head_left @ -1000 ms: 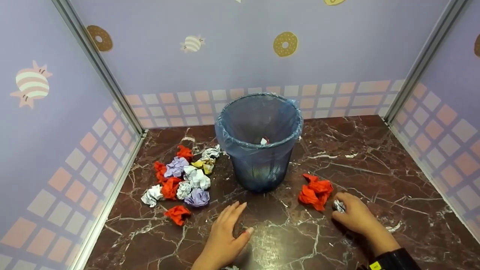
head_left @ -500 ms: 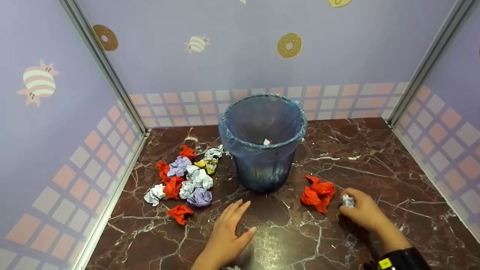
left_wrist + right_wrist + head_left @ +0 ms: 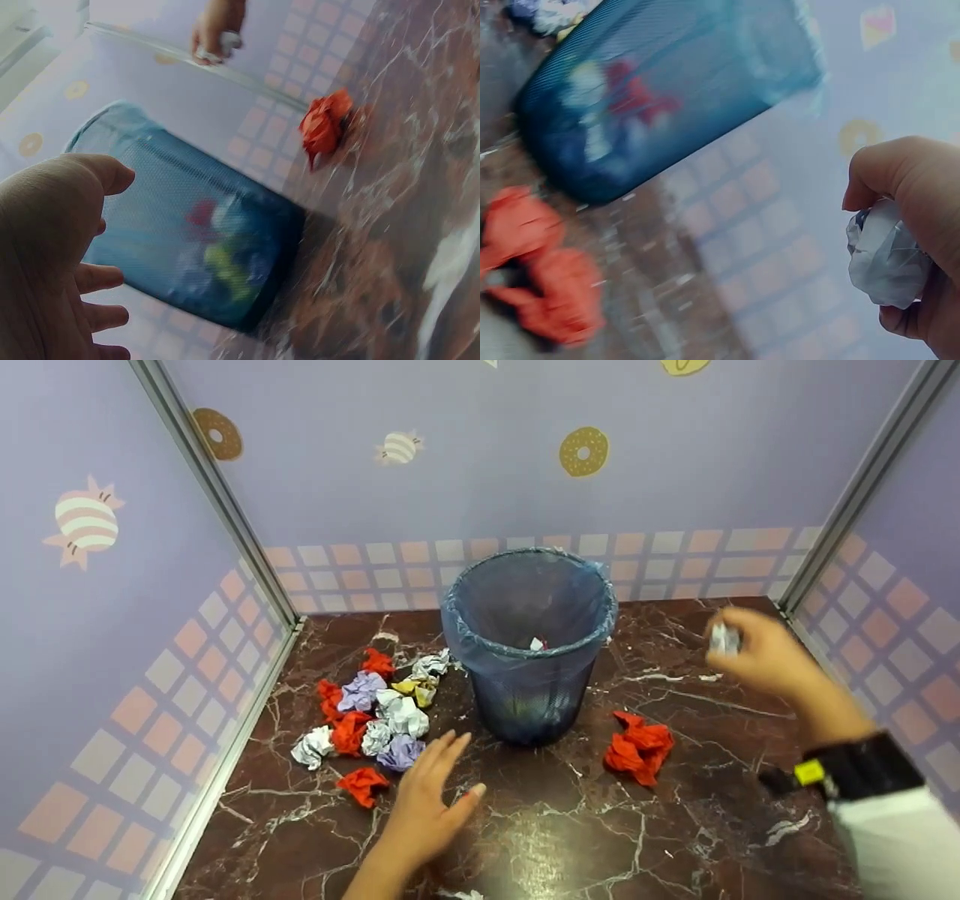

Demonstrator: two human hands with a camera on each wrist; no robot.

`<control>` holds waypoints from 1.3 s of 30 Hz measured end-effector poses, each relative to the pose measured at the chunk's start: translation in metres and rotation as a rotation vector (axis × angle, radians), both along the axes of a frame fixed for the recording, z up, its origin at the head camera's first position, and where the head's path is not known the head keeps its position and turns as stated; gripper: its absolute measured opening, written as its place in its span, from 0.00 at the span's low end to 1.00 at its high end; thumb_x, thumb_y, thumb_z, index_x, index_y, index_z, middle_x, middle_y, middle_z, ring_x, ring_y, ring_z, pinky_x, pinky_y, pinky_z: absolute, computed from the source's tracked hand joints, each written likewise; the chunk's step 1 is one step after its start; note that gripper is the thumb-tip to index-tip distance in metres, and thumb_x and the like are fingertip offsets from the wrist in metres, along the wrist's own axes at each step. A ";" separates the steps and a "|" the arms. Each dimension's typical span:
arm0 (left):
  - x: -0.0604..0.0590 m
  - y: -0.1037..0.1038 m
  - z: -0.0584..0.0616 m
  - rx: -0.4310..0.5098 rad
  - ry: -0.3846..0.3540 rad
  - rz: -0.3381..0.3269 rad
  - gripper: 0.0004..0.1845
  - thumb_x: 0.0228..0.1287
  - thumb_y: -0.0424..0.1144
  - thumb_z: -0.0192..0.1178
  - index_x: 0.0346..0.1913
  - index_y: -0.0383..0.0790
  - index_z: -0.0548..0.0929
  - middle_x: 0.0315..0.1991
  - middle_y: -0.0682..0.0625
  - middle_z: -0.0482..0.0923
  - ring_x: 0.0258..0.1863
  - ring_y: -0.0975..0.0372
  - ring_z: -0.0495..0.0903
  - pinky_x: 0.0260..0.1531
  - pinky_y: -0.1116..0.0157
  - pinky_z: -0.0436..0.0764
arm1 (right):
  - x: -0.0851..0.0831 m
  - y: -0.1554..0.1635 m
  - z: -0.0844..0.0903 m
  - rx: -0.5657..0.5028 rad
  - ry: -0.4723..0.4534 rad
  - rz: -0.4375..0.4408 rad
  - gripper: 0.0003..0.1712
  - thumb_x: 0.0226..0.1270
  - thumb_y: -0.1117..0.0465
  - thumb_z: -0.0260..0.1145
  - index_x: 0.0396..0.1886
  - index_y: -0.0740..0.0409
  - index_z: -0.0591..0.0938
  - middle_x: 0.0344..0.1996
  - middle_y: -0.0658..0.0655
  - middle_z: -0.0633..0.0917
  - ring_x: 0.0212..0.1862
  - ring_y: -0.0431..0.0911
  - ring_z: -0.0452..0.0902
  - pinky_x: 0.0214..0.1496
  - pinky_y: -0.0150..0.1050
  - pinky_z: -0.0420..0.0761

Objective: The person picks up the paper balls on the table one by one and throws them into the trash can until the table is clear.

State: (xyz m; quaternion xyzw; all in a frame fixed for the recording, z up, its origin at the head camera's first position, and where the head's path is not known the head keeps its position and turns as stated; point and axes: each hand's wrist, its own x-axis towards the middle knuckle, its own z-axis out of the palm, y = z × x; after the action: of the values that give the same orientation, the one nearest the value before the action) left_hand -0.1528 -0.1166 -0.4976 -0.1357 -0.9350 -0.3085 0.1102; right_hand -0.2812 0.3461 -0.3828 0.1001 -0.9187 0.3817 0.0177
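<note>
In the head view my right hand (image 3: 765, 652) is raised over the right side of the tabletop. It pinches a crumpled white paper ball (image 3: 889, 255) between thumb and fingers, seen closely in the right wrist view. My left hand (image 3: 424, 802) hovers low with fingers extended and holds nothing, close to a purple paper ball (image 3: 401, 753). A mesh wastebasket (image 3: 529, 697) lined with a blue plastic bag stands upright between the hands. Through its mesh in the left wrist view, red, white and yellow-green scraps show. Red crumpled paper (image 3: 639, 750) lies to the basket's right.
Left of the basket lies a cluster of crumpled paper: several red, white and purple balls and a yellow one (image 3: 420, 690). A red ball (image 3: 363, 786) sits nearer the front. Patterned panels (image 3: 480, 472) enclose the marbled tabletop (image 3: 570, 825) at the back and sides.
My right hand has lifted the white paper ball off the tabletop and carried it upward. My left hand has shifted slightly left. The head view has turned a little.
</note>
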 end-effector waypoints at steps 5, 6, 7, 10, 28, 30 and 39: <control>-0.005 -0.019 0.006 0.011 0.060 0.038 0.39 0.61 0.59 0.61 0.73 0.68 0.58 0.74 0.54 0.58 0.71 0.49 0.61 0.63 0.36 0.61 | -0.016 -0.023 0.064 0.064 0.063 0.046 0.15 0.62 0.61 0.65 0.49 0.50 0.76 0.39 0.61 0.76 0.29 0.54 0.76 0.21 0.42 0.80; -0.005 -0.022 0.006 0.016 0.068 0.047 0.39 0.61 0.58 0.62 0.73 0.68 0.59 0.74 0.53 0.59 0.71 0.49 0.61 0.63 0.36 0.61 | -0.019 -0.028 0.074 0.079 0.092 0.064 0.15 0.62 0.61 0.65 0.49 0.50 0.76 0.39 0.60 0.76 0.29 0.54 0.75 0.22 0.42 0.80; -0.006 -0.026 0.007 0.020 0.070 0.058 0.39 0.60 0.57 0.63 0.73 0.68 0.59 0.74 0.53 0.59 0.71 0.49 0.61 0.62 0.36 0.61 | -0.023 -0.035 0.084 0.103 0.129 0.079 0.15 0.62 0.60 0.65 0.49 0.49 0.77 0.39 0.59 0.76 0.29 0.53 0.75 0.21 0.41 0.80; -0.007 -0.035 0.008 0.044 0.084 0.081 0.38 0.60 0.54 0.65 0.72 0.66 0.62 0.73 0.51 0.62 0.70 0.49 0.62 0.63 0.37 0.62 | -0.034 -0.057 0.106 0.126 0.214 0.114 0.14 0.60 0.60 0.67 0.46 0.48 0.78 0.38 0.57 0.76 0.31 0.52 0.73 0.21 0.40 0.79; 0.004 -0.072 -0.014 0.092 0.077 0.184 0.36 0.60 0.52 0.66 0.71 0.56 0.68 0.70 0.45 0.66 0.69 0.48 0.64 0.63 0.38 0.63 | -0.077 -0.188 0.123 0.178 0.287 0.352 0.16 0.50 0.62 0.67 0.42 0.51 0.79 0.39 0.53 0.77 0.37 0.48 0.73 0.35 0.43 0.79; 0.007 -0.074 -0.016 0.096 0.074 0.197 0.36 0.59 0.52 0.66 0.71 0.55 0.68 0.70 0.45 0.66 0.69 0.48 0.63 0.63 0.39 0.62 | -0.079 -0.198 0.117 0.192 0.282 0.378 0.17 0.49 0.62 0.66 0.42 0.51 0.79 0.40 0.53 0.77 0.38 0.48 0.73 0.36 0.42 0.79; 0.014 -0.078 -0.024 0.097 0.041 0.234 0.36 0.59 0.49 0.67 0.71 0.51 0.69 0.70 0.44 0.66 0.69 0.49 0.64 0.64 0.40 0.62 | -0.082 -0.221 0.091 0.262 0.306 0.488 0.17 0.48 0.62 0.64 0.43 0.52 0.78 0.39 0.53 0.79 0.38 0.48 0.71 0.43 0.43 0.74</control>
State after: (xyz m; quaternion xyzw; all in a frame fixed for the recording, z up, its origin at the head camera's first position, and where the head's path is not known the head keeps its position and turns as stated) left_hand -0.1388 -0.1946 -0.5214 -0.0262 -0.9260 -0.3355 0.1710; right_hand -0.3634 0.1254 -0.2919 0.3753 -0.8956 0.2335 0.0506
